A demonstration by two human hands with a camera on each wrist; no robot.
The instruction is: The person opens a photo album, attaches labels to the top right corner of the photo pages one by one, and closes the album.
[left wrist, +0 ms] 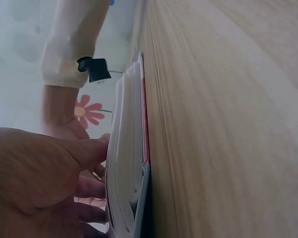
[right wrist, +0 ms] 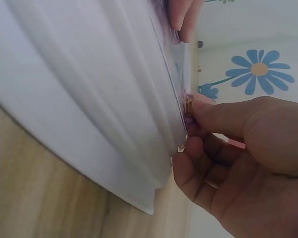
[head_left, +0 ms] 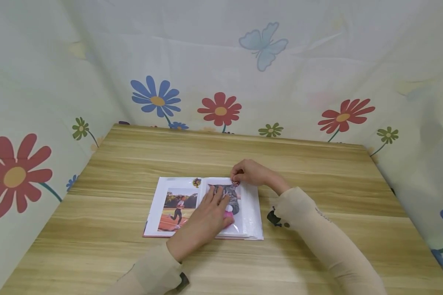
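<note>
A photo album (head_left: 253, 215) lies open on the wooden table. Its left page carries a photo of a runner (head_left: 177, 211) and a small round sticker (head_left: 196, 182) near the top. On the right page is a photo of a grey striped cat (head_left: 229, 192), partly covered by my left hand (head_left: 211, 211), whose spread fingers press on the page. My right hand (head_left: 252, 173) is at that page's top edge, thumb and fingertips pinching a small colourful sticker (right wrist: 189, 105). The left wrist view shows the album's stacked pages (left wrist: 124, 148) edge-on beside the left thumb.
The wooden table (head_left: 317, 172) extends around the album on all sides. Behind it and at both sides hangs a pale curtain (head_left: 192, 49) printed with flowers and a butterfly. A dark wrist device (head_left: 274, 217) sits at the right cuff.
</note>
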